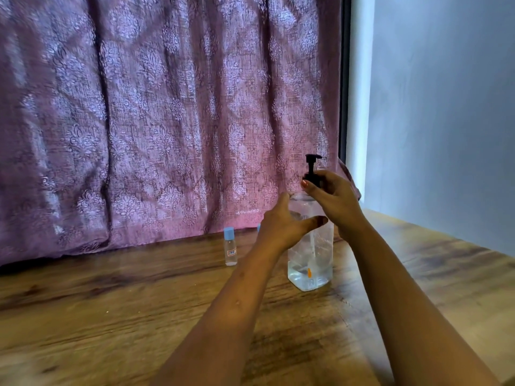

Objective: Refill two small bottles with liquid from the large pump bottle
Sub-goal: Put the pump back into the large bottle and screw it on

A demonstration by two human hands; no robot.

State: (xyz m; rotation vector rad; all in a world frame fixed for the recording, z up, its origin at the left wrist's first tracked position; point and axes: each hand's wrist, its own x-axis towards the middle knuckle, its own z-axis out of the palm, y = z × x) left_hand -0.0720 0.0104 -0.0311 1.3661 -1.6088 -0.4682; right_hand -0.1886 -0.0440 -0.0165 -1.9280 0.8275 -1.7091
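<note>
The left grip (284, 225) is clasping the pump bottle (312, 254) by its shoulder, the right grip (335, 200) pinching its collar (311, 180): sound holds for stiff, likely slick plastic standing on the tabletop (111, 302), small bottle (230, 246) to its left.

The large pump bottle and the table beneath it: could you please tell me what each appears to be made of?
The large pump bottle looks like clear glossy plastic: the liquid shows through. Its pump looks like black plastic. The table shows brown grain: wood or wood-look laminate.
</note>
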